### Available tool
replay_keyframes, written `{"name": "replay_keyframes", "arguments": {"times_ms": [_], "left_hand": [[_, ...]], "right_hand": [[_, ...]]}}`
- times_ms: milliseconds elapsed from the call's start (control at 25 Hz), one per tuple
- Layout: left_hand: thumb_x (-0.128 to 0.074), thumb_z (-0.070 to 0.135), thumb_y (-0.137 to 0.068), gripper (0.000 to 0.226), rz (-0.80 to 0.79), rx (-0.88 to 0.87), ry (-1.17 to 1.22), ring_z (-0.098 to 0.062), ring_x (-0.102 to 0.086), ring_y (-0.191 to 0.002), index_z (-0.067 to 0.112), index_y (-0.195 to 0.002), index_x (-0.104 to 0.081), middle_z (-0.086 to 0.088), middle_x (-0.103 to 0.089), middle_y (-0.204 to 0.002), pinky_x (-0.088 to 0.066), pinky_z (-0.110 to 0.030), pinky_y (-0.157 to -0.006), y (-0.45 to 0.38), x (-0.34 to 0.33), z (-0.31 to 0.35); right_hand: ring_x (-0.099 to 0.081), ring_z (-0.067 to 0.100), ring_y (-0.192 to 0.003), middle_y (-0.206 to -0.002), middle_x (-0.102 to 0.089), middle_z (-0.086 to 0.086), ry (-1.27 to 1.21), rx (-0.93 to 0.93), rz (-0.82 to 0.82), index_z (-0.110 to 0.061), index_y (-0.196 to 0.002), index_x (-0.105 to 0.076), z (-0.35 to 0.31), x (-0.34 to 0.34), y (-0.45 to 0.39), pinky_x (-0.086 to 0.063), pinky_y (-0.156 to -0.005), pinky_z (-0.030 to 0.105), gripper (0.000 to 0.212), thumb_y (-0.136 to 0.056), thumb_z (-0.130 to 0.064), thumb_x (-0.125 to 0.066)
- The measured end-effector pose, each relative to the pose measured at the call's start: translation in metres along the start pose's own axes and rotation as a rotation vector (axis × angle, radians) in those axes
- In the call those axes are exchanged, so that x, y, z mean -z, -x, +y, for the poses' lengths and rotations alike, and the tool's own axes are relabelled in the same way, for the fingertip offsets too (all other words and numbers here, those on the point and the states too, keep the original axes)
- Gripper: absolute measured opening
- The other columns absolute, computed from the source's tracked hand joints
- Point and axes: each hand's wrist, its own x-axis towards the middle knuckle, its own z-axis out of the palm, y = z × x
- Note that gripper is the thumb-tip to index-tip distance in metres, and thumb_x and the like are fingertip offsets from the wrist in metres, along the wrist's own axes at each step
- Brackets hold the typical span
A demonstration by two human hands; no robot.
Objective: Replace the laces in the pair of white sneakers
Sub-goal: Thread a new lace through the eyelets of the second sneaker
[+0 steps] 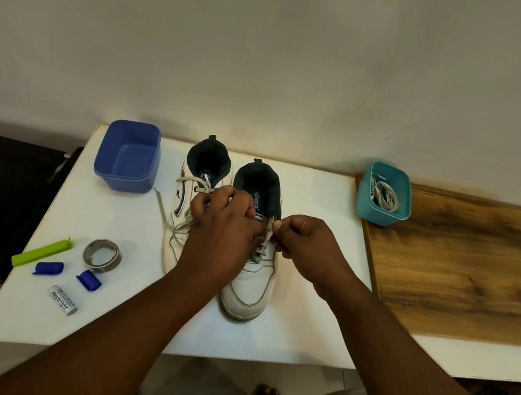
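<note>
On the white table (311,203), sneakers (250,281) point toes toward the person (heels wallward).

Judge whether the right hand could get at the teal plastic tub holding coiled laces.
Probably yes: the teal plastic tub stands open-topped to the right hand's side, nothing between, though that hand now pinches a lace.

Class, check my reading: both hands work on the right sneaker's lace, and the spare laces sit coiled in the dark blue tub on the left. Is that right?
Not quite. The head view shows the dark blue tub holding nothing; the spare laces sit coiled in the teal tub on the right. Both hands do work on the right sneaker's lace.
</note>
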Motion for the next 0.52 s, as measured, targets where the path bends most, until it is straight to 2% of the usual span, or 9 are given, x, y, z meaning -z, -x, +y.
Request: {"name": "replay_keyframes", "arguments": {"times_ms": [160,280,320,400,480,520], "left_hand": [[-0.070,0.039,-0.087,0.010,-0.013,0.044,0.032,-0.023,-0.042,-0.124,0.030,-0.088,-0.075,0.010,-0.056,-0.111,-0.025,-0.047,-0.101,0.001,-0.003,0.002],[-0.070,0.040,-0.087,0.011,-0.021,0.053,0.034,-0.023,-0.041,-0.126,0.032,-0.092,-0.075,0.011,-0.057,-0.115,-0.024,-0.046,-0.102,0.001,-0.004,0.002],[-0.069,0.041,-0.088,0.012,-0.030,0.053,0.050,-0.022,-0.039,-0.127,0.033,-0.095,-0.075,0.012,-0.056,-0.116,-0.023,-0.046,-0.103,0.001,-0.004,0.002],[-0.067,0.043,-0.089,0.014,-0.049,0.038,0.097,-0.020,-0.037,-0.129,0.037,-0.100,-0.074,0.015,-0.055,-0.121,-0.022,-0.045,-0.104,0.000,-0.003,-0.001],[-0.064,0.046,-0.090,0.020,-0.057,0.022,0.150,-0.019,-0.037,-0.130,0.040,-0.108,-0.071,0.017,-0.054,-0.124,-0.021,-0.043,-0.105,0.000,0.000,-0.006],[-0.061,0.049,-0.090,0.026,-0.068,0.018,0.166,-0.018,-0.037,-0.131,0.041,-0.114,-0.067,0.017,-0.053,-0.125,-0.021,-0.043,-0.105,0.000,0.003,-0.008]], "right_hand": [[-0.064,0.004,-0.066,-0.085,-0.076,0.009,0.030,-0.010,-0.054,-0.011,-0.096,-0.077,-0.001,0.007,0.002,-0.052,-0.062,0.020,0.013,-0.098,-0.011,-0.064],[-0.055,0.000,-0.055,-0.066,-0.068,-0.005,0.204,0.049,-0.045,-0.018,-0.085,-0.078,0.001,0.007,0.003,-0.044,-0.057,0.018,0.007,-0.091,-0.019,-0.076],[-0.055,0.002,-0.055,-0.064,-0.066,-0.006,0.263,0.082,-0.028,-0.019,-0.081,-0.077,0.002,0.005,0.004,-0.044,-0.057,0.020,0.011,-0.091,-0.021,-0.076],[-0.061,0.009,-0.063,-0.072,-0.069,-0.002,0.277,0.111,-0.021,-0.017,-0.080,-0.074,0.002,0.004,0.004,-0.050,-0.065,0.030,0.014,-0.093,-0.019,-0.071],[-0.067,0.015,-0.070,-0.082,-0.072,0.006,0.197,0.041,-0.048,-0.011,-0.087,-0.071,-0.001,0.006,0.004,-0.053,-0.068,0.036,0.013,-0.096,-0.015,-0.062],[-0.067,0.015,-0.071,-0.086,-0.072,0.007,0.154,-0.015,-0.032,-0.009,-0.092,-0.069,-0.003,0.009,0.004,-0.052,-0.067,0.035,0.014,-0.099,-0.015,-0.058]]}}
